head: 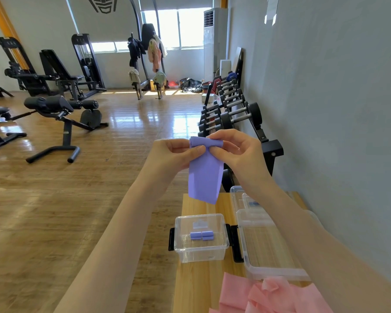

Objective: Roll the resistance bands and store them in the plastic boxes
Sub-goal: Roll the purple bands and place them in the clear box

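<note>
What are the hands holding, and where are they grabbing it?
Both hands, left hand and right hand, pinch the purple resistance band at its rolled top end; the rest hangs loose.

Location: gym. Indicators: dumbbell rack (231,109) beyond the hands, weight machines (54,68) and benches (61,114) far left, wood floor (122,136).

your two arms reach in from the bottom edge, both bare to where the picture cuts them off, no sleeve showing. your left hand (174,154) and right hand (237,150) are bare too, nails short and plain, fingers slim.
</note>
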